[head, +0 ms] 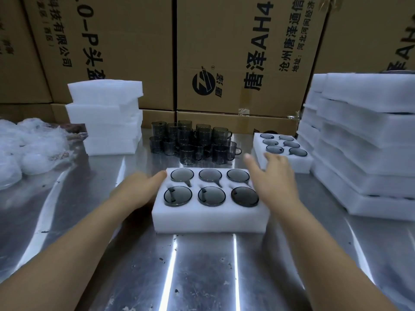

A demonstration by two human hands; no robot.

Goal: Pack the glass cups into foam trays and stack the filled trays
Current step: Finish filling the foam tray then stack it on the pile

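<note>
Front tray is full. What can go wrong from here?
1. The front tray holds six cups in open pockets. The left hand only touches its side and the right hand hovers, so a tilted lift could spill them.
2. Loose cups stand close behind; the tray may knock them.
3. The stack of filled trays sits uneven; another may shift it.

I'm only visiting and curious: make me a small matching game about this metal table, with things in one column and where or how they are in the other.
Things:
1. loose glass cups
2. nearest foam tray
3. tallest foam stack
4. crumpled clear plastic

Place or state:
A. far left of the table
B. all six holes filled
C. middle of the table, standing upright
D. right side of the table

Pairs: 1-C, 2-B, 3-D, 4-A.
</note>
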